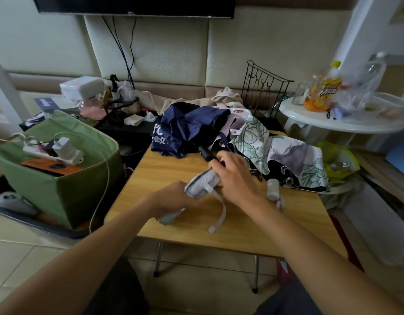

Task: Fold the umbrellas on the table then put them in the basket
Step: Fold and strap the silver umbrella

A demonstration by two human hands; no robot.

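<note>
Wooden table (173, 169) fills mid-frame, its near half bare. Both hands, left hand (173, 198) and right hand (235, 176), grip the grey umbrella (202, 184) at centre; green basket (87, 178) stands left, just beside the table's edge.

- Grey umbrella (202, 181): collapsed into a short bundle, canopy gathered round the shaft, lying tilted above the near middle of the wooden table (230, 226). Its pale handle (170, 218) points toward the near left; its loose closing strap (219, 212) hangs onto the tabletop.
- Navy umbrella (189, 128): unfolded, crumpled in a heap at the table's far edge, white lettering showing, black handle (205, 153) pointing toward the near side.
- Floral umbrella (285, 155): unfolded, white with green and purple print, spread over the far right of the table, its pale handle (272, 189) lying near its front edge.
- Green fabric basket (66, 178): stands left of the table, open at the top.
</note>
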